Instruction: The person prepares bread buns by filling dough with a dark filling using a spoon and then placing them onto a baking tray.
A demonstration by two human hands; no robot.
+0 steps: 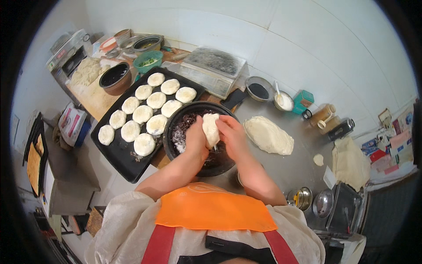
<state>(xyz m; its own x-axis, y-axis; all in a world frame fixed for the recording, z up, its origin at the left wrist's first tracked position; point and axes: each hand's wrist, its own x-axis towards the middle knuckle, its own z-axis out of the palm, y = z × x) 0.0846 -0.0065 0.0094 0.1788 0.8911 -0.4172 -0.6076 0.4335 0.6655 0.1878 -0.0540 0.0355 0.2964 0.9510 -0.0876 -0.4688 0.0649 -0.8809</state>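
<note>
Over a wide black bowl [170, 145] of dark reddish filling dusted with white, I hold a flat piece of pale dough [211, 128] between both hands. My left hand [196, 138] is closed around its left side, while the fingers of my right hand [231, 133] grip its right edge. What lies behind the dough is hidden. A black baking tray [127, 163] stands to the left of the bowl and bears several round, flat dough cakes [143, 114]. To the right, a large smooth lump of dough [269, 135] rests on the metal worktop [281, 169].
Behind the tray are a scale [213, 66], a brown bowl [116, 79] and a green bowl of chopped greens [147, 61]. Farther right stand a bowl of white powder [285, 102], a green tin [303, 101] and jars [323, 115]. A small dough scrap [318, 159] lies on the worktop.
</note>
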